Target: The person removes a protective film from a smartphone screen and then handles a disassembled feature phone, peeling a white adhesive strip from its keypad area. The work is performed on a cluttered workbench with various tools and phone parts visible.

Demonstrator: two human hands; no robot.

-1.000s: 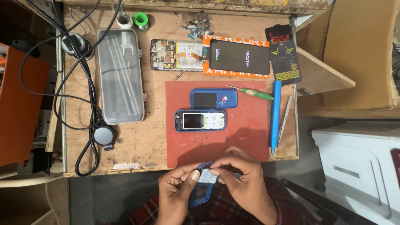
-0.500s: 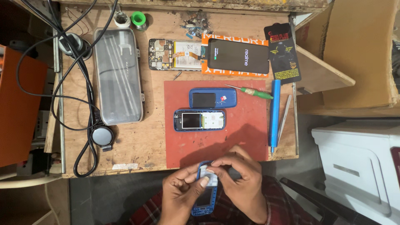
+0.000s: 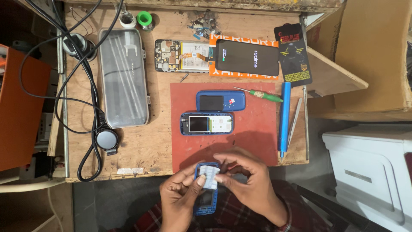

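A blue phone front cover [image 3: 206, 202] is held upright between both hands at the near edge of a wooden workbench [image 3: 141, 150]. It is gripped from below by the left hand [image 3: 180, 199], while a white keypad [image 3: 210, 177] at its top is pinched by the right hand [image 3: 249, 180]. A red mat [image 3: 253, 133] lies just beyond.

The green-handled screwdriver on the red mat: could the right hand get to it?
Probably yes. The green-handled screwdriver lies uncovered on the red mat, but the right hand is busy holding the blue phone shell.
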